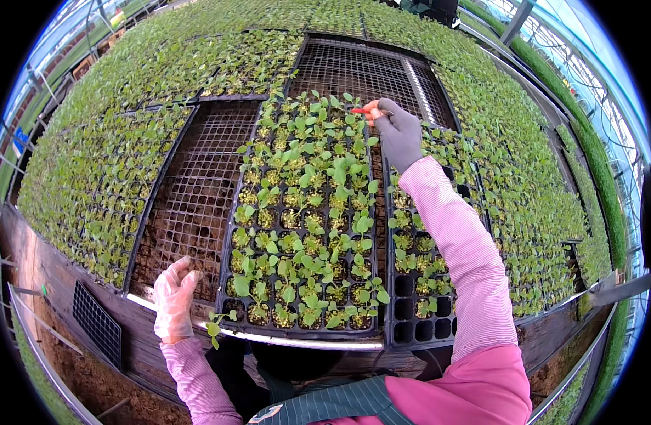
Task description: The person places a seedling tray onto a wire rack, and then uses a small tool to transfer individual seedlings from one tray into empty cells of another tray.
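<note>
My right hand (393, 125), in a grey glove with orange fingertips, holds a thin red-handled tool (360, 111) over the far right corner of a black plug tray (299, 333) full of leafy green seedlings. My left hand (175, 295), in a clear plastic glove, is at the near edge of the bench, over a bare mesh area, with its fingers curled; whether something is between them I cannot tell. A loose seedling (213, 325) lies at the metal edge, right of my left hand. A second plug tray (402, 308), partly under my right forearm, has several empty cells.
Trays of seedlings (107, 159) spread over the bench on both sides and beyond. Brown mesh (198, 175) shows at the left and more mesh (352, 66) at the far side. An empty black tray (97, 324) stands at the lower left. Greenhouse posts (517, 24) rise at the right.
</note>
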